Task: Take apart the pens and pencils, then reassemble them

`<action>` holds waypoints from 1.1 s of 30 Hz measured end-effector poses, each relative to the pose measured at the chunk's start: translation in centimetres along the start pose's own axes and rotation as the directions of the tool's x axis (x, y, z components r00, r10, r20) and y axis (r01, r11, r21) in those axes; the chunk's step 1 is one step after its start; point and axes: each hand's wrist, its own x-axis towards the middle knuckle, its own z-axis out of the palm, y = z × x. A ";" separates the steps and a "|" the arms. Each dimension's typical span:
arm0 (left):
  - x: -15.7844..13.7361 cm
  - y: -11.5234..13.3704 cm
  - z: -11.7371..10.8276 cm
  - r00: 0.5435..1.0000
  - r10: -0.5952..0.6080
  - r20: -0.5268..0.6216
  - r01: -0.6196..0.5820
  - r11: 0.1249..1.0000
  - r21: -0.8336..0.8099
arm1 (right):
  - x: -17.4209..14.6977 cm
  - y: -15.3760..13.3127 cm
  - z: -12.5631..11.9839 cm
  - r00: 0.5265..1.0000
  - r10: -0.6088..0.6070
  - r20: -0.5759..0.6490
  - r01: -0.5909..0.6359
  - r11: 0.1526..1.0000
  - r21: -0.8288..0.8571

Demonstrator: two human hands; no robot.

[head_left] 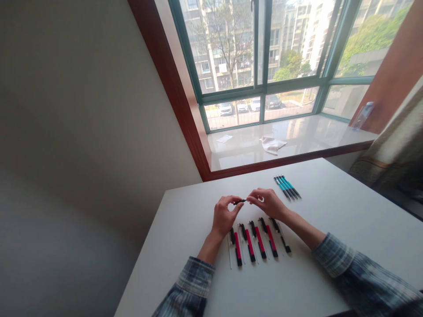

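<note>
My left hand (226,215) pinches a short black pen part (238,202) between thumb and fingers, above the white table. At its right end, a small silvery tip meets the closed thumb and fingertips of my right hand (268,202). What those right fingertips hold is mostly hidden. Below both hands lies a row of taken-apart pens: red barrels (260,243) with black ends, black grip pieces (243,231) and thin white refills (230,253). At the row's right end is a black clip piece (285,245), with no red barrel beside it.
Several turquoise pens (287,186) with dark grips lie side by side beyond my right hand on the white table (185,229). Behind the table, a windowsill (238,152) bears a crumpled cloth (272,144) and a clear bottle (362,116). A wall (99,145) stands left.
</note>
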 end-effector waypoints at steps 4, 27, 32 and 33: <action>0.0 -0.1 0.0 1.000 0.003 0.001 -0.003 1.000 0.004 | 0.0 -0.4 -0.2 0.999 -0.034 -0.005 0.034 0.999 0.012; 0.0 0.2 -0.1 1.000 0.001 0.015 -0.001 1.000 -0.003 | 0.0 -0.5 -0.4 0.996 -0.064 0.065 0.067 0.997 -0.032; 0.0 0.0 -0.1 1.000 0.007 0.006 -0.007 1.000 -0.001 | 0.0 -0.8 -0.5 0.996 -0.075 0.046 0.075 0.997 0.017; 0.0 -0.1 -0.1 1.000 0.008 0.006 -0.008 1.000 0.001 | 0.0 -0.8 -0.5 0.996 -0.074 0.041 0.073 0.997 0.016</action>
